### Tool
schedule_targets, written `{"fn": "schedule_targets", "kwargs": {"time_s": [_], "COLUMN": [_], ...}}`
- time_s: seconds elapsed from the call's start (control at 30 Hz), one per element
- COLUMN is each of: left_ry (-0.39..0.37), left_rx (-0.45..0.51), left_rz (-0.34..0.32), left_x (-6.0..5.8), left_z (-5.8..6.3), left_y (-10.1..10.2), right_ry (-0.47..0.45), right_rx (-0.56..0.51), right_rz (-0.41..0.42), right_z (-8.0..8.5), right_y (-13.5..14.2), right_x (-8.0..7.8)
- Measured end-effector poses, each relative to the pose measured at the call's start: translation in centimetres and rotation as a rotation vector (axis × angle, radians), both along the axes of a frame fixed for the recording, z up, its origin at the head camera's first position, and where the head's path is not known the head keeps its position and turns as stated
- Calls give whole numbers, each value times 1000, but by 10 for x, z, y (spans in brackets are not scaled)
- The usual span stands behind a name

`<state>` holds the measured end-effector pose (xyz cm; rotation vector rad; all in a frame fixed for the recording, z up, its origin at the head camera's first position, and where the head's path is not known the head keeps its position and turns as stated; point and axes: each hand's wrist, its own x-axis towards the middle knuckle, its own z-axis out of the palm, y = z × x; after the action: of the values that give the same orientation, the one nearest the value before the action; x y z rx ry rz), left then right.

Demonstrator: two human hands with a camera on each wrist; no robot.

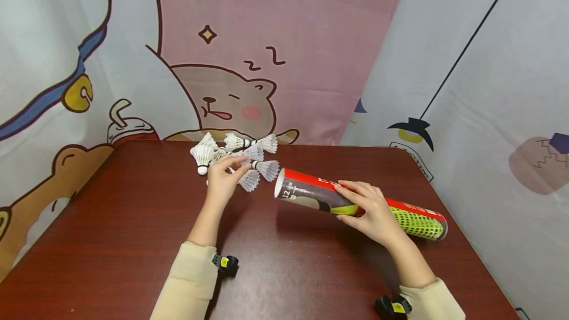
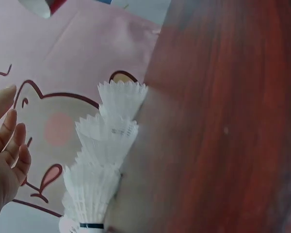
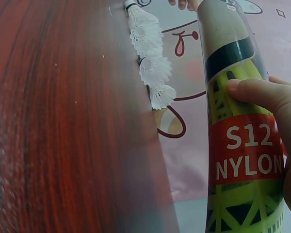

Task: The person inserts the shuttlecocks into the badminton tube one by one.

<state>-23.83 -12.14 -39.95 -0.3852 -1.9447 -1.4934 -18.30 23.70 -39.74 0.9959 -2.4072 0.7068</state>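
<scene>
My right hand [image 1: 366,209] grips a red, black and green shuttlecock tube [image 1: 422,221] around its middle, tilted with its white-rimmed end toward the left. In the right wrist view the thumb lies along the tube [image 3: 245,153], which is printed "S12 NYLON". My left hand [image 1: 222,179] hovers over a pile of white shuttlecocks [image 1: 267,169], thumb and fingers reaching to the right. The left wrist view shows that hand [image 2: 7,150] with loosely bent fingers and nothing between them, apart from the shuttlecocks [image 2: 92,189]. Part of the pile is hidden behind the left hand.
The dark reddish-brown table [image 1: 133,241] spreads beneath both arms. Behind it hangs a pink and white cloth [image 1: 311,63] with cartoon animals. Each wrist carries a small black camera [image 1: 226,264] by the sleeve.
</scene>
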Motion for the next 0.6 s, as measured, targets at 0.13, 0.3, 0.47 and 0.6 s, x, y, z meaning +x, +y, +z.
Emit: {"fn": "schedule_targets", "kwargs": {"time_s": [0.13,0.3,0.47,0.6], "left_ry": [-24,-61,-69,-66], "left_rx": [-4,-29,-117,-160], "left_rz": [28,43,76,93], "left_x": [-13,-17,-19,-19], "left_z": [-20,-31,-39,-42], "left_y": [-8,-10,-9,-8], "right_ry": [3,4,1,-2], "right_rx": [6,10,10,11], "right_rz": [-1,-5,-7,-5], "right_z": [-1,-1,-2,-2], "right_y": [0,1,1,1], "right_x": [0,-1,-1,-1]}}
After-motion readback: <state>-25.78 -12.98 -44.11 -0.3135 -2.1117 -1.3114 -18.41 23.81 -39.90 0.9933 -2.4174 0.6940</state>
